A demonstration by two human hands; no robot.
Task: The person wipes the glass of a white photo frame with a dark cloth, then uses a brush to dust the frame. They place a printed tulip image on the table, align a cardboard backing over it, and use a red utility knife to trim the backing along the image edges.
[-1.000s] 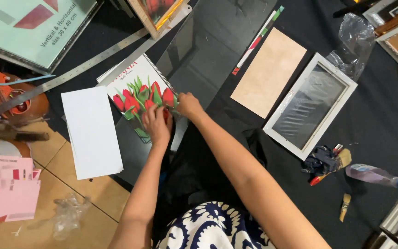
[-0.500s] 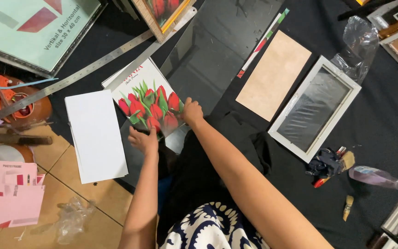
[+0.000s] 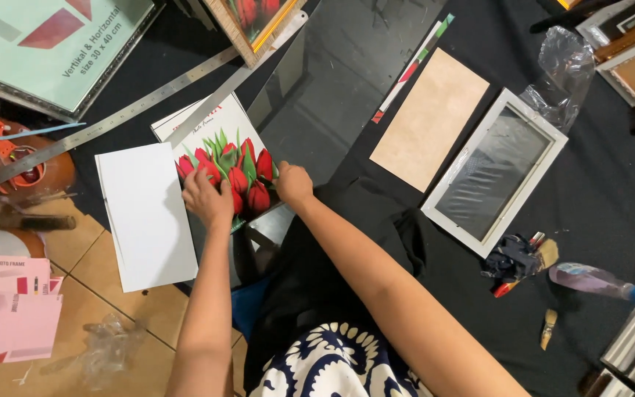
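Down on the floor, over a black cloth [image 3: 406, 279], the person is working on a tulip print [image 3: 233, 165] with both hands. The left hand [image 3: 206, 198] is pressing flat on the print's left part, fingers spread and lying on the paper rather than closing round anything. The right hand [image 3: 293, 185] is curling loosely over the print's right edge, fingertips on the paper; I cannot tell whether it is pinching the sheet or only steadying it. The print is lying face up between a white sheet [image 3: 145, 217] at its left, which it is touching or slightly overlapping, and a dark glass pane [image 3: 332, 88] at its right, with a long metal ruler [image 3: 112, 125] crossing just above it.

Judging by the layout, the framing job is looking only partly done: a white frame [image 3: 495, 170] is lying apart on the cloth, with only a clear, wrinkled film inside it, and a tan backing board [image 3: 429, 117] is waiting beside it, unattached. The print is not yet in any frame. A brush [image 3: 547, 328] and a spray bottle [image 3: 600, 281] are lying well off to the right, untouched.
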